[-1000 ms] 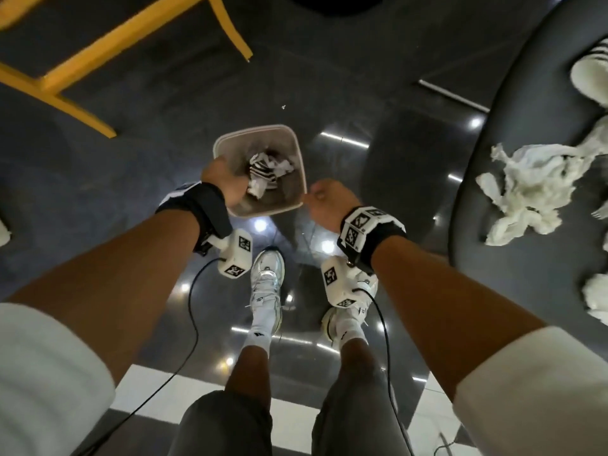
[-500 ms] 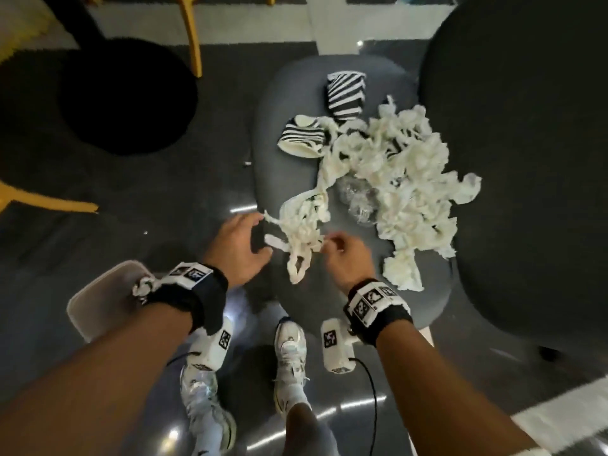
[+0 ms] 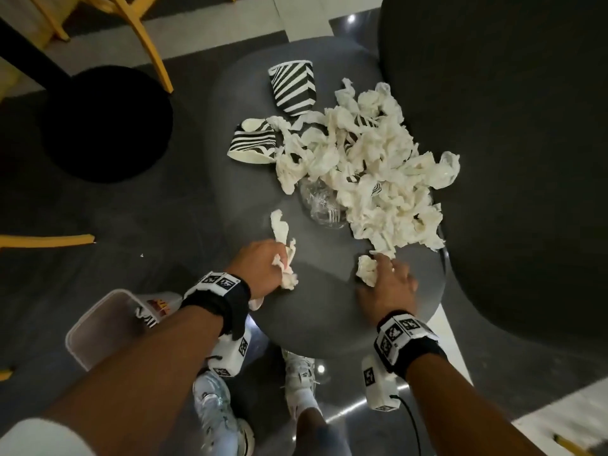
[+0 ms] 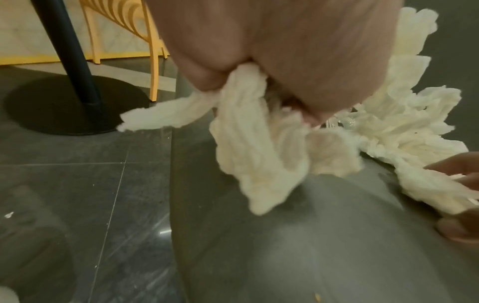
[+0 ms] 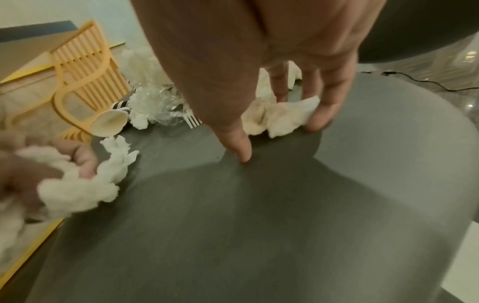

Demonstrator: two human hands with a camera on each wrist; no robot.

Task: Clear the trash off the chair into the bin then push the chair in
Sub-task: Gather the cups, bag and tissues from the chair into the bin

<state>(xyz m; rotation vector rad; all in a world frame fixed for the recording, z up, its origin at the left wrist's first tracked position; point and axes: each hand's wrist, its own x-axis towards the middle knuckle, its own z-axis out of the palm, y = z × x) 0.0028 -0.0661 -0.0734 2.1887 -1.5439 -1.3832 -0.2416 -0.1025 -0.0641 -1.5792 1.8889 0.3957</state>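
A grey chair seat (image 3: 316,311) carries a heap of crumpled white tissues (image 3: 378,166), two striped paper cups (image 3: 292,87) and clear plastic wrap with a fork (image 3: 320,205). My left hand (image 3: 273,264) grips a twisted tissue strip (image 3: 284,245) near the seat's front left; the left wrist view shows that tissue strip (image 4: 254,143) bunched in the fist. My right hand (image 3: 381,278) is spread over a small tissue wad (image 3: 366,271) at the heap's near edge. In the right wrist view its fingers (image 5: 321,114) lie fairly straight on the wad (image 5: 279,119), thumb tip on the seat beside it.
The pale bin (image 3: 95,327) stands on the floor at my lower left, holding some trash. A round black table top (image 3: 510,159) overhangs the chair on the right. A black table base (image 3: 105,123) and yellow chair legs (image 3: 144,37) lie beyond. My feet are under the seat's front edge.
A second ago both hands were over the bin. The view swung to the chair; my left hand has closed on the tissue strip, and my right hand moved right onto a wad.
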